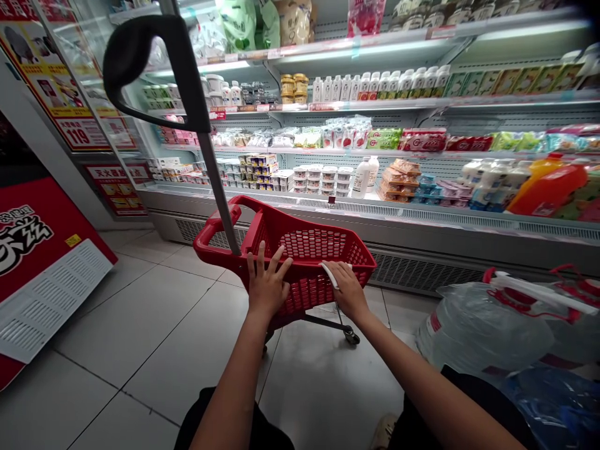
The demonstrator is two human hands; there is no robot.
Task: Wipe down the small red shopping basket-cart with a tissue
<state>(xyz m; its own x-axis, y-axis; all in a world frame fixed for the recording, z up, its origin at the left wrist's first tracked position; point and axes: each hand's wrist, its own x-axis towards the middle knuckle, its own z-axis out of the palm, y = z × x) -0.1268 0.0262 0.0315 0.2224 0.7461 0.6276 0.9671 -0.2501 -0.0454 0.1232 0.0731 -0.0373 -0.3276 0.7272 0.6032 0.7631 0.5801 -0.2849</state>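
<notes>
A red plastic shopping cart (304, 240) with a perforated basket stands in front of me, its long grey pole and black handle (190, 75) rising at the upper left. My left hand (268, 281) lies spread against the near side of the basket, below its rim, with nothing in it. Over the near rim further right, my right hand (345, 289) holds a folded white cloth (330, 274) against the red plastic. The fingers press the cloth flat, and part of it is hidden under them. Inside the basket, no items show.
An open refrigerated shelf unit (412, 228) filled with cups, bottles and packs runs behind the cart. Wrapped large water bottles (487, 325) stand on the floor at the right. A red and white freezer cabinet (51, 275) is at the left, on pale floor tiles.
</notes>
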